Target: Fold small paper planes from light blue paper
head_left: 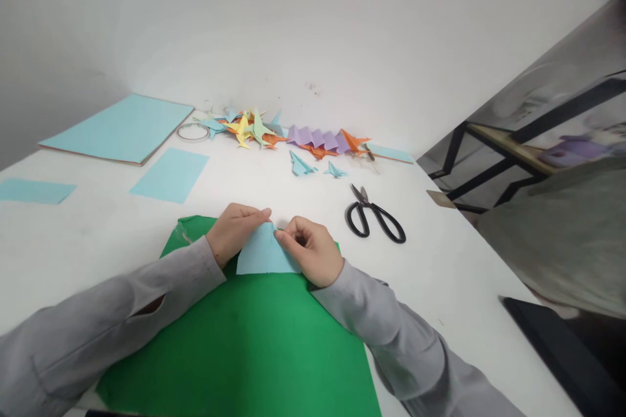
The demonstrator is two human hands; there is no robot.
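A light blue paper piece with slanting upper sides lies over the green sheet. At its upper left, the fingers of my left hand are closed on the paper near its top. My right hand pinches the paper's upper right edge between thumb and curled fingers. The two hands are close together, a small gap apart. Part of the paper's right side is hidden behind my right hand.
Black-handled scissors lie to the right. Blue sheets and a tape roll are at the left. Folded paper shapes and two small blue ones sit near the wall. A dark flat object is at lower right.
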